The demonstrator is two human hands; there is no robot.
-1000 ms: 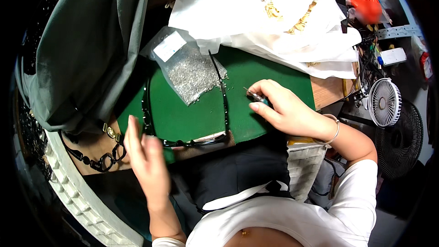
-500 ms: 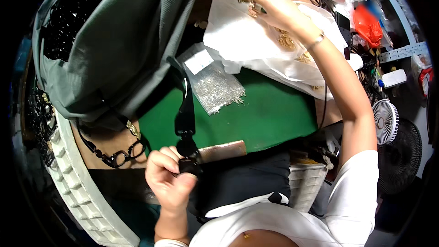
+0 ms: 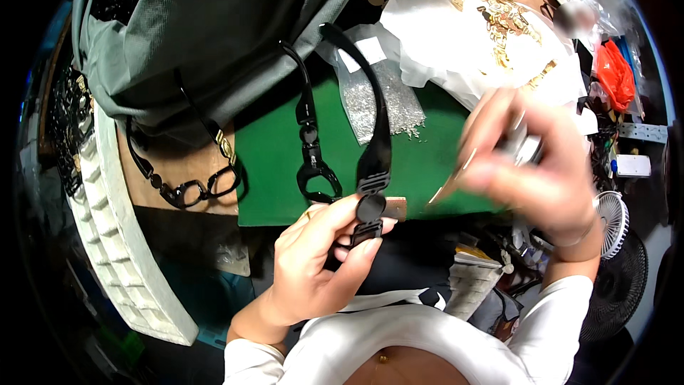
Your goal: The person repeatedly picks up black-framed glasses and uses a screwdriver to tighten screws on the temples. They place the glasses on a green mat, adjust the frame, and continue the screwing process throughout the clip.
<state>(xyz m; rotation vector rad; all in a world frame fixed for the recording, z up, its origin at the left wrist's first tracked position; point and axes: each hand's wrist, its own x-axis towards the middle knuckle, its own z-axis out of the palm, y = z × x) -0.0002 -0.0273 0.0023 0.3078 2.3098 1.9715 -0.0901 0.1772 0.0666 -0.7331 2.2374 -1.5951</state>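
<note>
My left hand (image 3: 313, 267) is closed on a pair of black eyeglasses (image 3: 376, 132), gripping it by the front near a hinge. Both temples point away from me, and one lens rim shows beyond my fingers; the rest of the front is hidden by the hand. To the right, my right hand (image 3: 534, 164) is smeared by motion, with its fingers closed around a thin metal tool (image 3: 450, 184); its exact kind is too blurred to tell. Gold-coloured metal ornaments (image 3: 502, 11) lie heaped on white sheeting (image 3: 420, 43) beyond that hand.
Another pair of black eyeglasses (image 3: 189, 191), with a gold ornament on one temple, rests on the brown tabletop at left. A clear bag of small silvery pieces (image 3: 385, 100) lies on the green mat (image 3: 274, 171). Grey cloth (image 3: 214, 43) covers the far left. A fan (image 3: 613, 224) stands at right.
My right hand has left the gold ornaments and come nearer, to the right of the eyeglasses. My left hand has risen rightward with the eyeglasses, turning them so both temples show.
</note>
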